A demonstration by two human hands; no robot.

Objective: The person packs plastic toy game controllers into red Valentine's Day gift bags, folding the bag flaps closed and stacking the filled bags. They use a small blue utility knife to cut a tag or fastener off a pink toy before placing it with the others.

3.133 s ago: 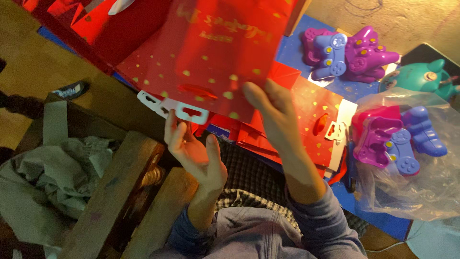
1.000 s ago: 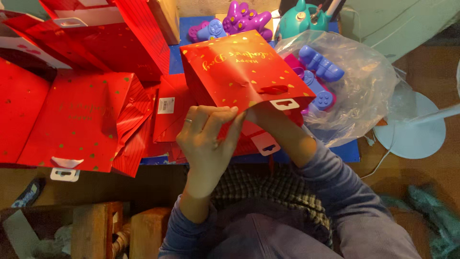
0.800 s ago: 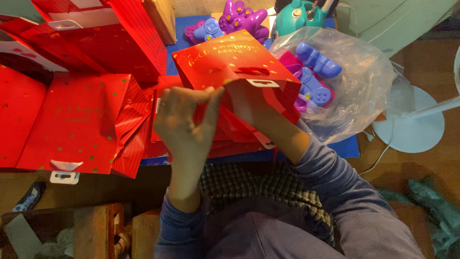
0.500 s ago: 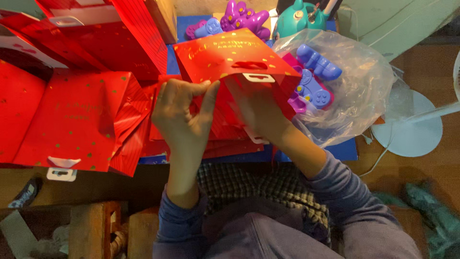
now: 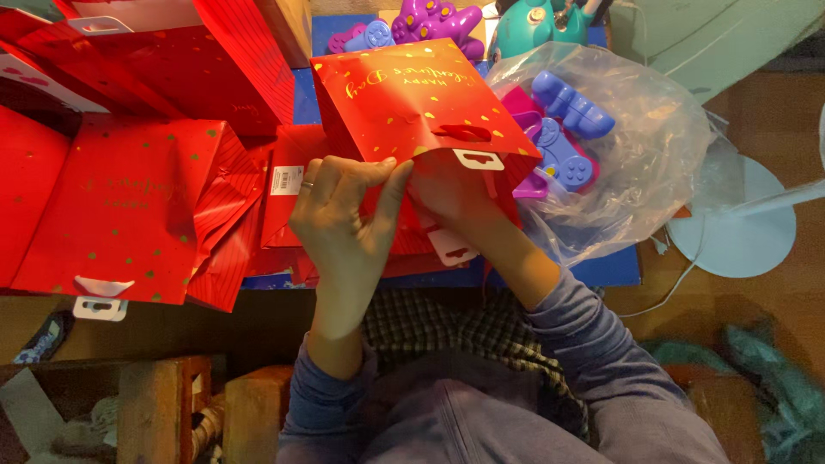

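A red gift bag (image 5: 412, 99) with gold dots is held up over the blue mat (image 5: 601, 268), mouth edge toward the person. The left hand (image 5: 344, 219) is pinched on the near edge, thumb pressed against the paper just beside the white handle tab (image 5: 478, 159). The right hand (image 5: 451, 196) is tucked under the bag; its fingers are mostly hidden, so how they're curled can't be told, though the bag looks propped from below by it.

What could go sideways: the paper is thin and already creased, so the rim could be torn or the tab ripped off if it's pulled too hard. The clear plastic bag (image 5: 653, 155) of purple and blue toys (image 5: 563, 129) sits just beside the right wrist and could be snagged or knocked. The flat red bags (image 5: 129, 206) on the left could get shoved off.
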